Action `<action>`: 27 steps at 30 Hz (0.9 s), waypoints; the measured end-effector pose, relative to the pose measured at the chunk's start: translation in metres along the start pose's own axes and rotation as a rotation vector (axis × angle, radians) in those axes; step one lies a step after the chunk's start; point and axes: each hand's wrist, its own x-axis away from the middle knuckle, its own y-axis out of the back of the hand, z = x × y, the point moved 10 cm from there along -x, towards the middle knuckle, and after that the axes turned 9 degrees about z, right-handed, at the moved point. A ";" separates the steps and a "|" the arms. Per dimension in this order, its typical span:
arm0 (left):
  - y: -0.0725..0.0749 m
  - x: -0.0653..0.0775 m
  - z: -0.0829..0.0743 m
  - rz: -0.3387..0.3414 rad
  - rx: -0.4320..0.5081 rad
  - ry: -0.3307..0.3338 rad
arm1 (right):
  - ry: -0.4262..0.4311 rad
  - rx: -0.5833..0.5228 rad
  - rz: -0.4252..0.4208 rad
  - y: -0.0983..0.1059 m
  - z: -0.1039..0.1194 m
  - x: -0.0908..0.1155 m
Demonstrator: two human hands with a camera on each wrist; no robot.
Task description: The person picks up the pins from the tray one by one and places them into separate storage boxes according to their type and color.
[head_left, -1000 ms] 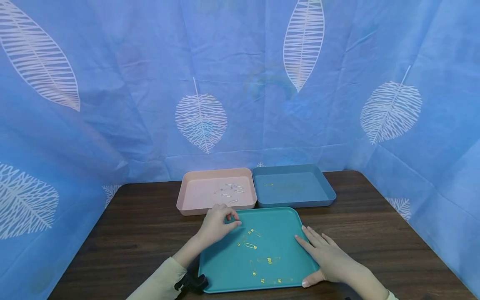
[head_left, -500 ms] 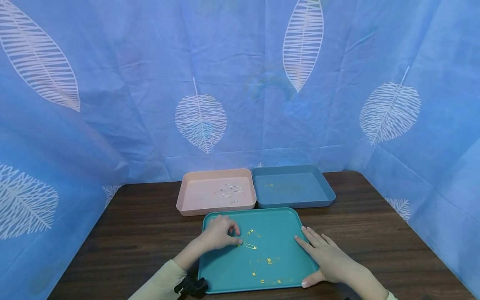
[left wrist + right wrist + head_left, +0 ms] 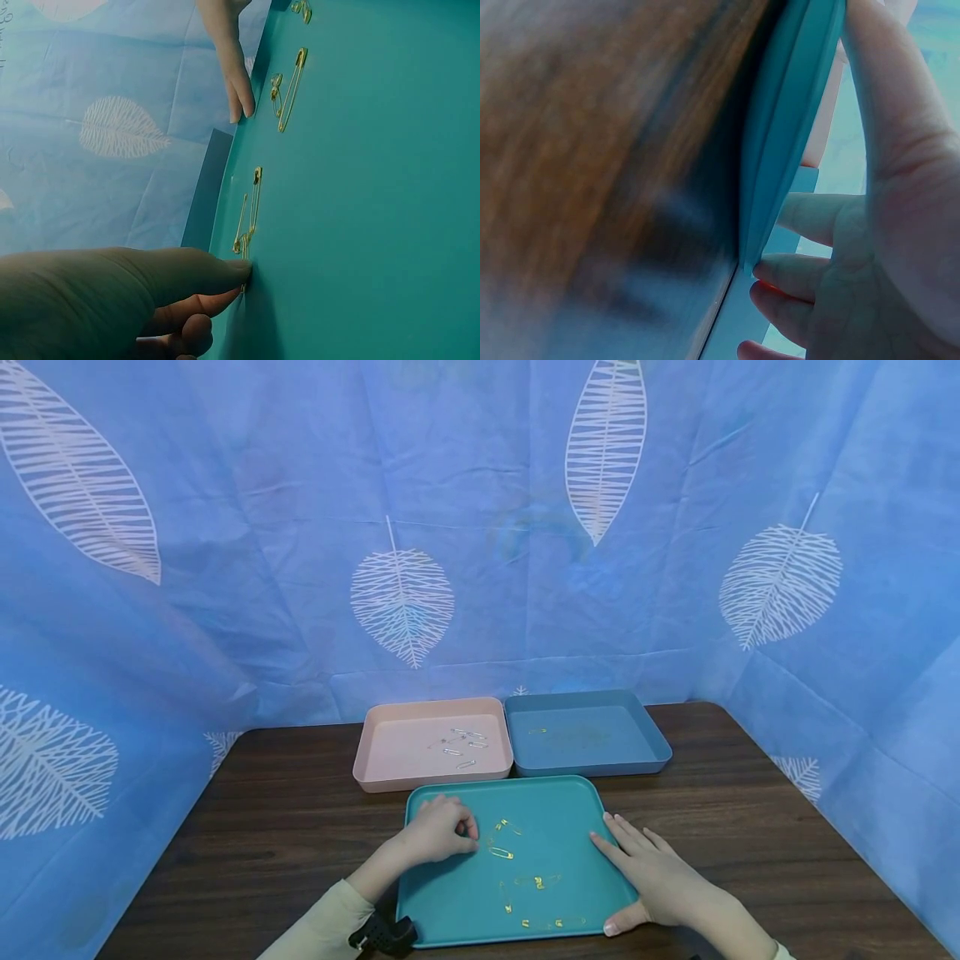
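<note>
Head view: your left hand (image 3: 442,831) is over the teal tray (image 3: 442,902); your right hand (image 3: 663,877), fingers spread, touches its edge. Left wrist: you pinch 1 gold safety pin (image 3: 244,287) over the tray; backdrop letters (image 3: 6,28) are cut off. Right wrist: thumb and fingertips meet the tray's rim.

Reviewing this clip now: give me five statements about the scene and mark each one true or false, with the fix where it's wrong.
1. The left grip pinches a gold pin. True.
2. The right grip is lifted well clear of the green tray. False: the right grip touches the green tray's edge.
3. A lone pin shows in the blue tray. True.
4. The pink tray holds only gold pins. False: silver pins lie in the pink tray.
5. In the head view, the pink tray is left of the blue tray. True.
</note>
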 end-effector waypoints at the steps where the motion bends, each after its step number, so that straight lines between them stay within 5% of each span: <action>1: 0.000 0.000 0.000 0.000 0.002 -0.002 | 0.000 -0.001 0.000 0.000 0.000 0.000; 16: 0.005 0.004 -0.010 -0.020 -0.061 -0.054 | -0.010 -0.009 0.017 -0.001 0.001 0.000; 27: 0.020 0.000 -0.013 -0.113 -0.130 -0.061 | -0.032 -0.016 0.028 -0.002 -0.003 -0.002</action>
